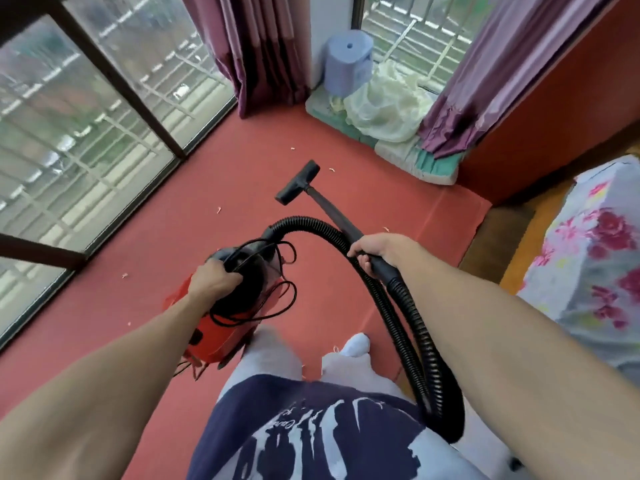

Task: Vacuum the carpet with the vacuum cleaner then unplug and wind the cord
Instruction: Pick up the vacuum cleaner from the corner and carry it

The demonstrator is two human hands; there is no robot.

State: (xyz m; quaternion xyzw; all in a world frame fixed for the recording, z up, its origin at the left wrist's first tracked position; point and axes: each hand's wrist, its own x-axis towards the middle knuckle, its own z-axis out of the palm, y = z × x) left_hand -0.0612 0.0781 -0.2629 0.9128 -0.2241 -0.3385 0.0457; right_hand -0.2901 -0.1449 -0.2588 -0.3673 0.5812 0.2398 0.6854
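Red-and-black vacuum cleaner [221, 327] above red carpet [242, 188], cord [277, 296] looped on top

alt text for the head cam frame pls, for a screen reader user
A person stands on a red carpet, the left hand gripping the top of a red canister vacuum with loose cord looped over it, the right hand holding the wand. The floor nozzle points toward curtained windows; small light scraps dot the carpet.
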